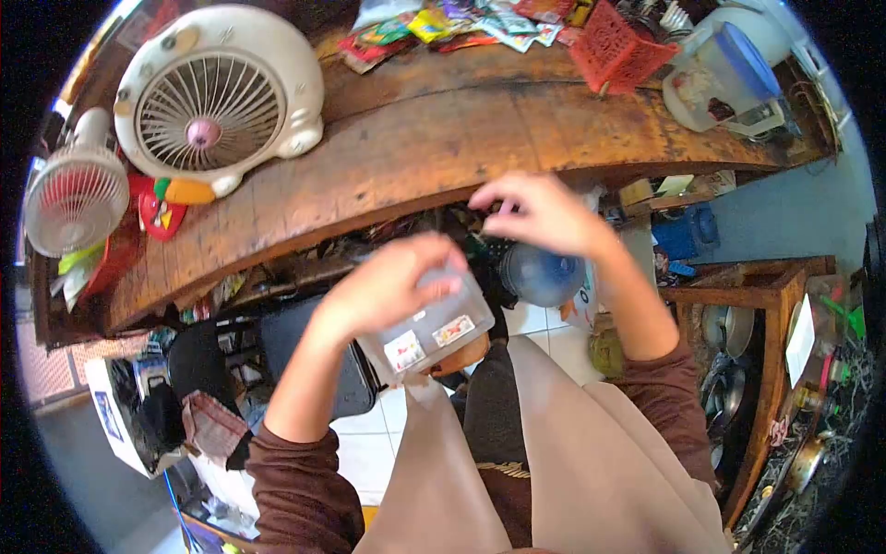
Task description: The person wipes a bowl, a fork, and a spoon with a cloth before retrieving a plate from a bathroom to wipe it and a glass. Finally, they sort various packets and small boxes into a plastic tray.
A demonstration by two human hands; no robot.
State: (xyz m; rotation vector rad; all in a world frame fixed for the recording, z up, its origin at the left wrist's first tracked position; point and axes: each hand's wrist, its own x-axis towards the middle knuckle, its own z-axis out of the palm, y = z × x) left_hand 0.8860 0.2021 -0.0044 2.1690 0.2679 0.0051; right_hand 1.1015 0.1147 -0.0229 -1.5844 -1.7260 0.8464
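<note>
My left hand (397,284) is bent over a clear plastic container (426,331) with small stickers on its front, gripping it by the upper side; part of the rim hides behind the fingers. The container sits low, between my body and the wooden table (415,152). My right hand (540,214) hovers at the table's front edge, thumb and fingers curved but apart, with no held thing visible. Just beneath it is a bluish transparent round container (544,274).
On the table stand a large white fan (309,92), a small fan (78,203), colourful packets (461,28), a red basket (616,51) and a blue-lidded plastic tub (720,83). A wooden rack with pans (729,328) is at right. A dark chair (318,355) stands at left.
</note>
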